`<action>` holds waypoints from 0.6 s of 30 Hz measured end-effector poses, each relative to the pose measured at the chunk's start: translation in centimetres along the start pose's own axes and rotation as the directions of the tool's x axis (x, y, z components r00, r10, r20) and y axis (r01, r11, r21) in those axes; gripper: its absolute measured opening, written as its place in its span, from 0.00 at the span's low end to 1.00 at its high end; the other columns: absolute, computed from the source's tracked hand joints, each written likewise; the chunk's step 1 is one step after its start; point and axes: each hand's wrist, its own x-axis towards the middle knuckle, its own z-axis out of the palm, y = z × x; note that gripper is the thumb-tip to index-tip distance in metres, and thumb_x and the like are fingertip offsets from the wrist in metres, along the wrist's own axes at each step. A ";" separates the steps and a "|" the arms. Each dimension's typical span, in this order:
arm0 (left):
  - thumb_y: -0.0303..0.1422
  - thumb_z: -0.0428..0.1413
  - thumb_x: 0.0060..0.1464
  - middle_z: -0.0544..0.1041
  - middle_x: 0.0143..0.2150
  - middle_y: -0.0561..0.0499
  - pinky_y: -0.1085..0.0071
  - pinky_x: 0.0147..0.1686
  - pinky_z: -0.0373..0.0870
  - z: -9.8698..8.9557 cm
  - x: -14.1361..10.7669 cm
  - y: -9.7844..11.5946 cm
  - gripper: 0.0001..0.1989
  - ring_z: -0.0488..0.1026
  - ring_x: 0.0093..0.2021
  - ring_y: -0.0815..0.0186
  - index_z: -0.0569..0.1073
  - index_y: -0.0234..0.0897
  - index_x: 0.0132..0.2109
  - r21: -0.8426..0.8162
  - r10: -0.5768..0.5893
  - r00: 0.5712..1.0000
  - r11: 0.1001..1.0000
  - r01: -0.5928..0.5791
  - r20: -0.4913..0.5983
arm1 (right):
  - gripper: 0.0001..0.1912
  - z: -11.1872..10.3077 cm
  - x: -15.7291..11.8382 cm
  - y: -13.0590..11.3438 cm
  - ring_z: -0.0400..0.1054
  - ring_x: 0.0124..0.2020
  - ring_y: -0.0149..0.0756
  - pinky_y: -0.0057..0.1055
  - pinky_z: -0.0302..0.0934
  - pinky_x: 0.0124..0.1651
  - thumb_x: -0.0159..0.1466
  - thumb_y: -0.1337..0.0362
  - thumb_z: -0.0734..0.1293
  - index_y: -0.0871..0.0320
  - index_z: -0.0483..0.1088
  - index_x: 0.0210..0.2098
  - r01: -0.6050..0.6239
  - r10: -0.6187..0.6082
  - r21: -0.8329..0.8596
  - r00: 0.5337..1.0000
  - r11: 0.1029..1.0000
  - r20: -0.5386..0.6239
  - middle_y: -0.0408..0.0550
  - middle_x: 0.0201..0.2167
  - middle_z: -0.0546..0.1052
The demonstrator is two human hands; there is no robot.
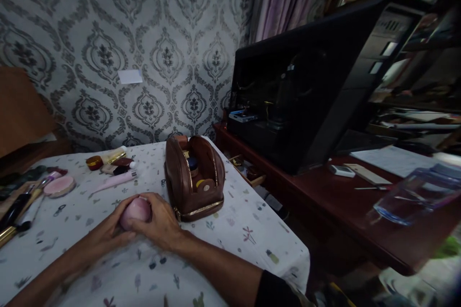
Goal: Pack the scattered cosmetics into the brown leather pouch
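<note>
Both hands meet around a round pink container (pixel 136 213) over the patterned tablecloth. My left hand (pixel 112 231) wraps its left side, and my right hand (pixel 162 223) curls round its right side with the thumb across the front. Just beyond my right hand stands a brown leather bag (pixel 194 177), unzipped, with a dark-lidded jar (pixel 192 164) and something yellow inside. Left of the hands lie a pink tube (pixel 117 180) and a round pink compact (pixel 59 186).
Small cosmetics (pixel 117 156) lie behind the pink tube, and brushes (pixel 21 206) lie at the far left. A black computer case (pixel 306 86) stands on the dark red desk (pixel 324 201) at the right, near a clear plastic bottle (pixel 414 196). An open drawer (pixel 252 177) juts beside the bag.
</note>
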 end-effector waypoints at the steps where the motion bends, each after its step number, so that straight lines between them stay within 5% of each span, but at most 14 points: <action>1: 0.48 0.62 0.53 0.65 0.68 0.45 0.50 0.65 0.60 -0.1 0.2 0.5 0.39 0.61 0.68 0.46 0.59 0.46 0.68 -0.075 -0.019 1.000 0.997 0.019 0.007 | 0.27 -0.1 0.0 -0.1 0.71 0.51 0.42 0.38 0.64 0.55 0.56 0.59 0.75 0.55 0.69 0.54 0.019 -0.019 -0.001 0.999 1.000 -0.032 0.48 0.50 0.76; 10: 0.54 0.61 0.51 0.69 0.65 0.46 0.57 0.60 0.68 1.6 3.4 5.4 0.31 0.62 0.66 0.46 0.74 0.44 0.57 -0.615 -0.163 0.978 0.787 0.050 -0.130 | 0.30 -2.0 0.0 -1.3 0.68 0.50 0.43 0.40 0.66 0.55 0.61 0.56 0.70 0.59 0.63 0.60 0.312 -0.346 -0.210 0.925 0.927 -0.156 0.53 0.48 0.72; 18: 0.53 0.63 0.49 0.81 0.46 0.47 0.69 0.48 0.72 4.3 7.0 8.8 0.25 0.75 0.51 0.56 0.79 0.35 0.43 -0.754 -0.224 0.916 0.647 -0.115 -0.332 | 0.28 -3.1 0.5 -1.6 0.65 0.53 0.42 0.40 0.64 0.58 0.64 0.61 0.68 0.56 0.60 0.61 0.399 -0.447 -0.206 0.837 0.894 -0.316 0.54 0.51 0.70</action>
